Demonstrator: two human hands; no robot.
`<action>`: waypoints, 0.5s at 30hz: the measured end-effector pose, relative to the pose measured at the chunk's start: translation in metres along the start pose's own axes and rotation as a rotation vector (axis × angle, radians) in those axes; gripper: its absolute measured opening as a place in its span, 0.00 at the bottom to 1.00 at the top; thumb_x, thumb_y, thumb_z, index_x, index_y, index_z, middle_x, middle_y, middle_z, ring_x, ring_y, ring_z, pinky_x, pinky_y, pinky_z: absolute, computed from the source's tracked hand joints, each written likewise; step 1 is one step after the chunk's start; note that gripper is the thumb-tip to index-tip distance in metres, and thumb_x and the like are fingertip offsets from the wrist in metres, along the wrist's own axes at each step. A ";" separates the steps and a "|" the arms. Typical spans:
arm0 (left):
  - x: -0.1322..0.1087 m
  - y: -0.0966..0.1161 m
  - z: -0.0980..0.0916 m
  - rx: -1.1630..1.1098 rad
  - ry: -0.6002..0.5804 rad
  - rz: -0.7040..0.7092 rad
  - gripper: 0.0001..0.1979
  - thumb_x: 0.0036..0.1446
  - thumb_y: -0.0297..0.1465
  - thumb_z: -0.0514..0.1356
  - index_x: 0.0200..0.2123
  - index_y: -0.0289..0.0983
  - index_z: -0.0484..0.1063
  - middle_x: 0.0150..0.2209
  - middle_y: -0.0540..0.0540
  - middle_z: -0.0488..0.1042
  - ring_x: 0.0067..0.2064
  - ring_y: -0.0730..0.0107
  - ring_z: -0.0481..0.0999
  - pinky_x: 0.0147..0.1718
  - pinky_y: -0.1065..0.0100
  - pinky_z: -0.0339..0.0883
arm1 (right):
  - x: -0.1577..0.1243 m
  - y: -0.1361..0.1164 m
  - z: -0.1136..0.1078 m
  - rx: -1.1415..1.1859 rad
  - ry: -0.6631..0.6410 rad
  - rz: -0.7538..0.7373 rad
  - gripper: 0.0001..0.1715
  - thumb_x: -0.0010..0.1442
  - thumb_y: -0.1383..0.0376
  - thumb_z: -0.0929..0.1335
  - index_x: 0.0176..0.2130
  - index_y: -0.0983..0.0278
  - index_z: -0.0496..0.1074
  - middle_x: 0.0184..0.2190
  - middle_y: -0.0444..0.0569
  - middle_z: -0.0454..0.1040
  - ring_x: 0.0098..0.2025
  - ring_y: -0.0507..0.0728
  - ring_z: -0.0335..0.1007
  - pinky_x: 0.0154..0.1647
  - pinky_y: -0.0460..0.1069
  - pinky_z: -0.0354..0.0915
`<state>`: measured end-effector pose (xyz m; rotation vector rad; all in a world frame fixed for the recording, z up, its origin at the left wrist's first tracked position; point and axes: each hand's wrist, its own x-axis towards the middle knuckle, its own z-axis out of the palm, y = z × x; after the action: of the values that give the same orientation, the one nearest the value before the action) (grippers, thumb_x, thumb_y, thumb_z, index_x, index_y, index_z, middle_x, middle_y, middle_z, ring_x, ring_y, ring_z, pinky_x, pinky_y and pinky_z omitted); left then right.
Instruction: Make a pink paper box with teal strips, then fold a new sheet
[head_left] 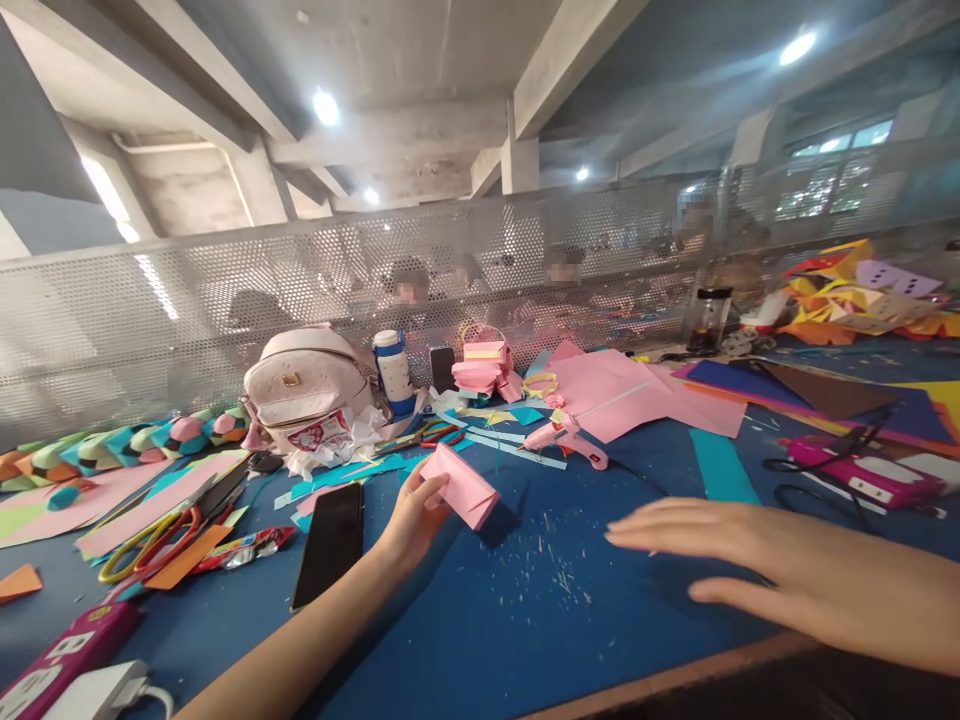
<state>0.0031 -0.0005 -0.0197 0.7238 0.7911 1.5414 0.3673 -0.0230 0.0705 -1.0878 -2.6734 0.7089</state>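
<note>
A small folded pink paper box (466,488) is pinched between the thumb and fingers of my left hand (420,515), held just above the blue table. My right hand (750,560) hovers at the right with fingers stretched out and thumb apart, holding nothing. Beyond the pink box lies a pink glue gun (564,438) on its side, its dark cord running right. A black phone (328,545) rests beside my left forearm. Small paper scraps and strands (559,570) are scattered between my two hands.
Scissors (154,540), a snack wrapper (244,550) and a power strip (71,655) lie at the left. Behind are a backpack (304,375), a bottle (394,372) and pink paper sheets (622,385). Another purple power strip (862,475) sits right. A perforated metal screen (330,265) borders the table.
</note>
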 end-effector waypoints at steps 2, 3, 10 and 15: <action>-0.006 -0.001 0.009 0.018 -0.031 0.007 0.21 0.45 0.28 0.72 0.43 0.36 0.74 0.37 0.47 0.78 0.34 0.68 0.78 0.35 0.68 0.72 | 0.036 -0.007 0.018 0.169 0.077 0.084 0.32 0.60 0.50 0.70 0.62 0.37 0.61 0.63 0.46 0.64 0.58 0.68 0.67 0.59 0.63 0.64; -0.010 -0.001 0.013 0.030 -0.043 0.014 0.22 0.45 0.29 0.72 0.45 0.36 0.74 0.38 0.47 0.78 0.35 0.68 0.78 0.36 0.68 0.72 | 0.056 -0.009 0.029 0.306 0.077 0.078 0.39 0.59 0.50 0.71 0.65 0.40 0.56 0.64 0.49 0.62 0.58 0.69 0.68 0.57 0.62 0.66; -0.020 0.000 0.017 0.161 0.019 0.130 0.26 0.43 0.28 0.74 0.46 0.38 0.73 0.38 0.46 0.77 0.39 0.64 0.77 0.37 0.70 0.70 | 0.175 -0.018 0.081 0.646 0.080 -0.118 0.36 0.58 0.50 0.70 0.60 0.64 0.63 0.49 0.56 0.75 0.49 0.61 0.74 0.46 0.54 0.73; -0.034 0.030 -0.004 0.174 0.192 0.372 0.27 0.47 0.20 0.71 0.48 0.48 0.72 0.58 0.52 0.67 0.65 0.65 0.60 0.54 0.76 0.62 | 0.215 -0.019 0.077 0.411 0.237 -0.118 0.27 0.55 0.57 0.72 0.52 0.63 0.70 0.48 0.54 0.76 0.50 0.65 0.72 0.49 0.56 0.68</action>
<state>-0.0139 -0.0366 0.0024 0.8971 0.9823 1.9145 0.1760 0.0862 0.0081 -0.8385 -2.2376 0.9820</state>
